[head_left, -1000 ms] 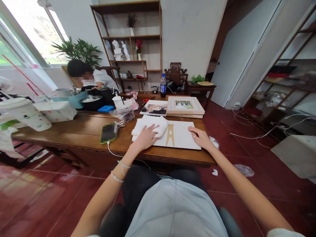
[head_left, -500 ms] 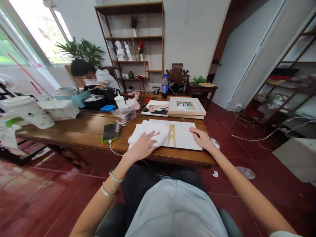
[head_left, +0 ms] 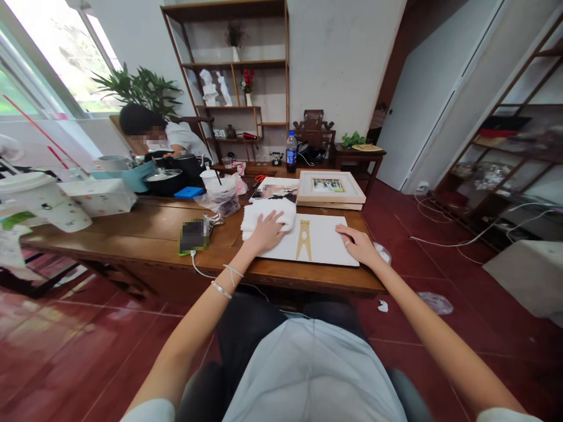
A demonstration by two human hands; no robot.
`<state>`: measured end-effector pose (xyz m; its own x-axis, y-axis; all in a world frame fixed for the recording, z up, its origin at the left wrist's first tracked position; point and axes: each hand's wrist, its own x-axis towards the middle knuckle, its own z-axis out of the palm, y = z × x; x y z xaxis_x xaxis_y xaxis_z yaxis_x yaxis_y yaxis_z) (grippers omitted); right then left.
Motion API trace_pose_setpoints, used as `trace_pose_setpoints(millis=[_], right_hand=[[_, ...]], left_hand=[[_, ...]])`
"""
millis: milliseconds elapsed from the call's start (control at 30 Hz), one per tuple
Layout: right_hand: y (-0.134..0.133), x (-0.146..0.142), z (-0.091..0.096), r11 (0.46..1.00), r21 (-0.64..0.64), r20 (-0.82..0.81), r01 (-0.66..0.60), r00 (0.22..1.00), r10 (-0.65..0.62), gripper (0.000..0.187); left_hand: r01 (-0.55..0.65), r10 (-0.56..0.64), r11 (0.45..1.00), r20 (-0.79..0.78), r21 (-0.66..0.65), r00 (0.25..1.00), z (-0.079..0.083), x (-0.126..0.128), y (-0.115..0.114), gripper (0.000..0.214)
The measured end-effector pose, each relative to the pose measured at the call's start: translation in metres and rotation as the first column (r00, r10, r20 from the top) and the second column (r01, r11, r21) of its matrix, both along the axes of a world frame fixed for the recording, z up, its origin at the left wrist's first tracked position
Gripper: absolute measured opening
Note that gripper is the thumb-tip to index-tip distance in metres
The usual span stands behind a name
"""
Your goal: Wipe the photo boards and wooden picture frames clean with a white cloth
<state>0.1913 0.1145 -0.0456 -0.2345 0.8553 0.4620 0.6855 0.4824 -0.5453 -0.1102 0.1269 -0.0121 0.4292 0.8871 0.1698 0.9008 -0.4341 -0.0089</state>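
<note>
the board (head_left: 332, 243) is laid flat on the table (head_left: 149, 223), close to its near edge, with a tan stand (head_left: 304, 226) set on its face. a folded white cloth (head_left: 269, 207) is placed over the board's left part and seems to be carried past its left edge. on the cloth the left hand (head_left: 266, 234) is laid palm down, fingers spread, with nothing seen to be clenched. by the right hand (head_left: 358, 243) the board's right edge is touched, fingers drawn together; whether the edge is gripped or only pressed cannot be told.

the work is judged to be under way, since the cloth is kept in contact with the board and has not been put aside. the right part and a strip along the near edge are left uncovered; how much has been gone over, and how much is left, cannot be read from the surface. behind the board, the frames (head_left: 352, 187) are stacked, touched by neither hand.

the board's left edge and far left corner are hidden by cloth and hand, and its underside is not shown. the print's (head_left: 275, 191) near edge is partly covered by the cloth, and part of the print is blurred out. the phone's (head_left: 193, 235) screen is pixelated. the cup (head_left: 39, 199) is cut off at the left.
</note>
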Motion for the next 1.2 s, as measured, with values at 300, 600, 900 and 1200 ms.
trace_pose_setpoints(millis=[300, 600, 900, 1200], right_hand=[[-0.002, 0.000, 0.001, 1.000, -0.007, -0.035, -0.015, 0.999, 0.014, 0.035], [0.000, -0.001, 0.000, 1.000, 0.002, 0.001, -0.001, 1.000, 0.001, 0.035], [-0.002, -0.001, 0.002, 1.000, -0.008, -0.028, -0.004, 1.000, 0.004, 0.035], [-0.001, 0.001, 0.000, 1.000, -0.004, 0.046, -0.004, 0.999, 0.004, 0.036]], left_hand=[[-0.023, 0.024, 1.000, 0.078, -0.015, 0.997, 0.001, 0.046, -0.046, 0.036], [0.136, -0.136, 0.991, 0.043, -0.015, 0.990, 0.007, 0.063, -0.107, 0.028], [0.112, -0.112, 0.993, 0.035, -0.018, 0.993, 0.005, 0.059, -0.052, 0.031], [-0.017, 0.018, 0.999, 0.029, -0.048, 0.999, 0.006, 0.083, 0.000, 0.036]])
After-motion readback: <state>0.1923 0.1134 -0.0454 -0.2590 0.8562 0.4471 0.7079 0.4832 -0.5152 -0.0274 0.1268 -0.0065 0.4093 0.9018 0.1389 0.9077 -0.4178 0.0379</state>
